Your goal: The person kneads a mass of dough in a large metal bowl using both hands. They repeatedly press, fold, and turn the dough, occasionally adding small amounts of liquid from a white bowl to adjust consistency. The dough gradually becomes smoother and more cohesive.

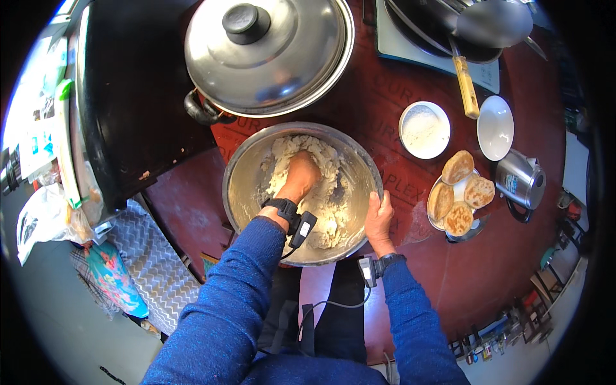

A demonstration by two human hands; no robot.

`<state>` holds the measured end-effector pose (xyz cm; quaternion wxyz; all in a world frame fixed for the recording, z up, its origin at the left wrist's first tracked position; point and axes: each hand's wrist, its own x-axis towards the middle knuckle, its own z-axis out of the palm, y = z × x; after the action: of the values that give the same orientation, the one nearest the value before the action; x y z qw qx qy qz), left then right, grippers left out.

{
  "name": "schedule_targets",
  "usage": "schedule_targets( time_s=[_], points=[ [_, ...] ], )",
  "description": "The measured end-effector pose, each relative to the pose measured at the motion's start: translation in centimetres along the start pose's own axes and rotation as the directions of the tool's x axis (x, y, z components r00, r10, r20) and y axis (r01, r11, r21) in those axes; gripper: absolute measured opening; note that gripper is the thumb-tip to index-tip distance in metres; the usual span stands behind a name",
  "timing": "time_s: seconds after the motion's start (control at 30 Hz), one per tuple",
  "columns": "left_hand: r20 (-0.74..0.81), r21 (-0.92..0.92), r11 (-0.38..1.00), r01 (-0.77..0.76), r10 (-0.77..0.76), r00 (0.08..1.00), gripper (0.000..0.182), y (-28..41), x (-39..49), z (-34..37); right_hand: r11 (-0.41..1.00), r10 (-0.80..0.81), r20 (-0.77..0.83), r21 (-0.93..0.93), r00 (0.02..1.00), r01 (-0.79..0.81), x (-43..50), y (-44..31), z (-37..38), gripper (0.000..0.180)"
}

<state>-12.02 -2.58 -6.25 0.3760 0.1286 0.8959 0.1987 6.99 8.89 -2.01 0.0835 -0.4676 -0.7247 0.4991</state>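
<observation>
A wide stainless steel mixing bowl [244,187] sits at the table's front edge with a rough, shaggy mass of pale dough [331,156] inside. My left hand [303,175] reaches down into the dough, its fingers hidden from view. At the bowl's right side, my right hand [378,219] grips the rim, thumb along the edge. Dough bits and smears cling to the inner wall. Each wrist wears a black strap with a small cabled device.
Behind the bowl stands a large lidded steel pot [269,62]. To the right are a bowl of white flour [424,130], an empty white bowl [495,127], a plate of browned flatbreads [457,219] and a steel kettle [519,180]. A yellow-handled utensil [466,86] hangs over the pan [423,29].
</observation>
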Motion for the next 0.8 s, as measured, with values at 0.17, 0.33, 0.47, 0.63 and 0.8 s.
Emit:
schedule_targets(
  time_s=[0.17,0.33,0.47,0.63,0.8],
  points=[
    [0.386,0.408,0.842,-0.353,0.191,0.902,0.030,1.0,3.8,0.0,1.000,0.006,0.005,-0.001,1.000,-0.006,0.1,-0.2,-0.1,0.029],
    [0.403,0.329,0.929,-0.171,0.026,0.915,0.034,2.3,2.8,-1.6,0.998,-0.057,-0.032,-0.017,0.998,0.057,-0.3,0.2,-0.1,0.030],
    [0.513,-0.295,0.952,-0.084,0.232,0.826,0.040,1.0,-3.9,-7.3,0.996,-0.084,-0.091,-0.051,0.992,0.080,-0.5,0.3,0.2,0.033],
    [-0.129,-0.091,0.996,-0.008,-0.004,0.992,0.052,-1.1,-5.8,-10.6,0.994,-0.091,-0.087,-0.071,0.992,0.085,-0.4,0.4,0.1,0.035],
    [-0.048,-0.130,0.968,0.216,-0.224,0.973,0.072,0.3,-0.2,-5.5,0.990,-0.130,-0.108,-0.076,0.986,0.122,-0.5,1.0,0.2,0.034]
  ],
)
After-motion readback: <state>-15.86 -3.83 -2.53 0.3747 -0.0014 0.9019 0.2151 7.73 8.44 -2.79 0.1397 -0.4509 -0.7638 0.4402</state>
